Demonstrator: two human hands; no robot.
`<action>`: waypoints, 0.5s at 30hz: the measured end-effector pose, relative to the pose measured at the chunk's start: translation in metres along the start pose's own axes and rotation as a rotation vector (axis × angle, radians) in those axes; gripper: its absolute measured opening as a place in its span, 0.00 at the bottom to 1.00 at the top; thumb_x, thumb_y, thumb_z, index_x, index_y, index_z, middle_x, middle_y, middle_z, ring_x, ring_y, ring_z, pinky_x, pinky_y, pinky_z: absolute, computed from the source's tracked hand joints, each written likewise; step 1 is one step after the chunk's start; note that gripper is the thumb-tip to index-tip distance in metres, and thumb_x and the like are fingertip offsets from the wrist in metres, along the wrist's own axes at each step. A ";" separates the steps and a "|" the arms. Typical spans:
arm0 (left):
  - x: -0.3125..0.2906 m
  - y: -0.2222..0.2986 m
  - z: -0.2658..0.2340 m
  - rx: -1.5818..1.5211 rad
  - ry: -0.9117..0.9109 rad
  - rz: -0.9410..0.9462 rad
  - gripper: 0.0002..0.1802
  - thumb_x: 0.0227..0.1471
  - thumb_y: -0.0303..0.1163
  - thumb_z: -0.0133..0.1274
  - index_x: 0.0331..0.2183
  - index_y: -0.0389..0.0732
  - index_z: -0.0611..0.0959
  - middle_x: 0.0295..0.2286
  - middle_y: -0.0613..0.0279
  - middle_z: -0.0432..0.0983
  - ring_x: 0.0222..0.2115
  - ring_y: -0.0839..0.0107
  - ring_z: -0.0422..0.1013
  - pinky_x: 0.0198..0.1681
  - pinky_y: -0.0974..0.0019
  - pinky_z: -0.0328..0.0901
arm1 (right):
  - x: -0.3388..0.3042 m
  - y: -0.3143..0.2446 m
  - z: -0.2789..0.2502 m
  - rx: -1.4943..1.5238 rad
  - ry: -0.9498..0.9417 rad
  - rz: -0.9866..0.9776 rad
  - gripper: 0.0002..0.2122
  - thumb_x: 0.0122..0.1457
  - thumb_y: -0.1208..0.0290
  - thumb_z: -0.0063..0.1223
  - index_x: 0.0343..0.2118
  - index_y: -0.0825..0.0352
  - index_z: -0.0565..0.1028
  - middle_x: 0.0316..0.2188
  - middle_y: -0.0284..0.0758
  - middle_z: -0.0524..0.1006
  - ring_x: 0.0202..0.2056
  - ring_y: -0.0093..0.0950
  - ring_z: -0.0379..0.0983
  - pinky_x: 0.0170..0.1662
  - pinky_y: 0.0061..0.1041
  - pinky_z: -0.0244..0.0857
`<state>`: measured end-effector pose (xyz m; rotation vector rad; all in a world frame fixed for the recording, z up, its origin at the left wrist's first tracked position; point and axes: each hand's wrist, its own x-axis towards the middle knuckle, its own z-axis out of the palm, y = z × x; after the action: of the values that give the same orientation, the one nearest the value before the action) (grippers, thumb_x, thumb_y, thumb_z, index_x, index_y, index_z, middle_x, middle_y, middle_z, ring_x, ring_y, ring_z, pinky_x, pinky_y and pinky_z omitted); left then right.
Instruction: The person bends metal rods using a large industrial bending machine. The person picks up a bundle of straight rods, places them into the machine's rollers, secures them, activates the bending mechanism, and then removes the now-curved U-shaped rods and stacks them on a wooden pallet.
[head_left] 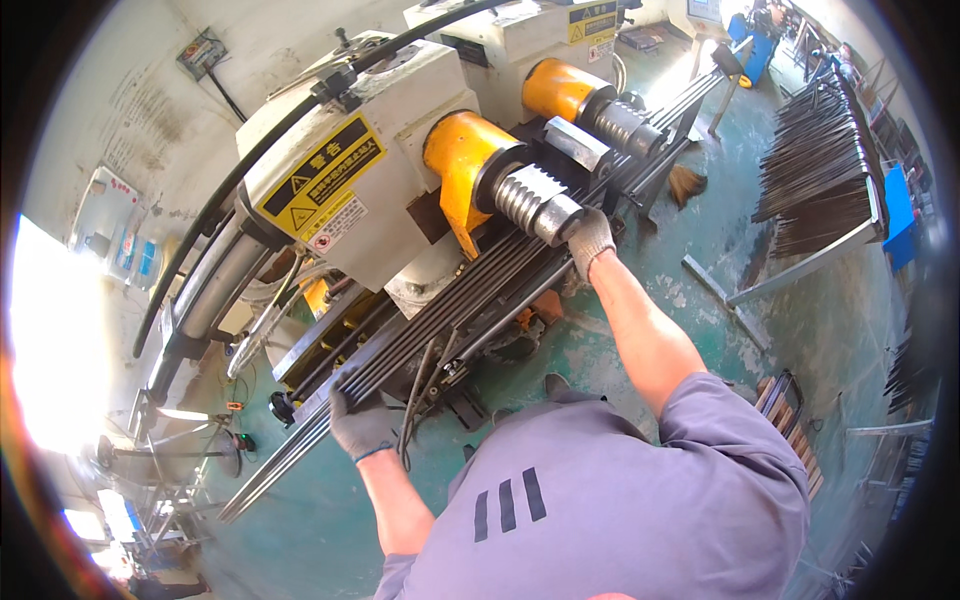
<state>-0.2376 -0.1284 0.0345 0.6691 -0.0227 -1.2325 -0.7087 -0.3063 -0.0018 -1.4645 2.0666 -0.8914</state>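
Note:
Several long thin metal rods (430,315) lie side by side, slanting along the front of a pale machine (375,180). My left hand (362,425), in a grey glove, is closed around them near their lower left part. Their near ends stick out past it over the floor. My right hand (590,243), in a pale knitted glove, is curled beside the end of a ribbed metal cylinder (535,202). Its fingers are partly hidden there, and what they hold cannot be made out. An orange housing (465,165) carries the cylinder above the rods.
Behind stands a second machine with another orange housing (560,90) and ribbed cylinder (628,128). A rack (800,265) piled with dark thin rods is at the right. A black hose (240,165) arches over the left side. Wooden strips (790,430) lie near my right elbow.

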 end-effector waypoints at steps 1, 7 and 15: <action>-0.001 0.006 0.001 -0.040 0.121 0.096 0.20 0.68 0.40 0.46 0.46 0.33 0.82 0.44 0.49 0.81 0.49 0.50 0.76 0.59 0.40 0.68 | -0.008 -0.006 -0.007 0.346 -0.020 0.199 0.13 0.68 0.77 0.42 0.47 0.66 0.80 0.46 0.37 0.83 0.49 0.29 0.80 0.49 0.28 0.72; 0.016 0.013 -0.001 0.036 0.259 0.131 0.17 0.69 0.35 0.46 0.46 0.31 0.81 0.44 0.49 0.81 0.49 0.54 0.76 0.59 0.46 0.70 | -0.009 0.006 -0.002 0.385 0.015 0.163 0.13 0.69 0.75 0.41 0.47 0.68 0.79 0.42 0.34 0.83 0.44 0.28 0.79 0.47 0.28 0.71; -0.008 -0.079 0.049 0.054 0.048 -0.128 0.16 0.68 0.35 0.49 0.50 0.35 0.81 0.49 0.50 0.80 0.52 0.48 0.74 0.61 0.40 0.68 | -0.043 -0.014 -0.019 0.789 0.178 0.327 0.24 0.71 0.52 0.51 0.43 0.75 0.81 0.32 0.33 0.81 0.32 0.21 0.72 0.38 0.25 0.66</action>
<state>-0.3263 -0.1568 0.0391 0.7564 0.0266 -1.3425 -0.6977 -0.2644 0.0212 -0.6303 1.6728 -1.4948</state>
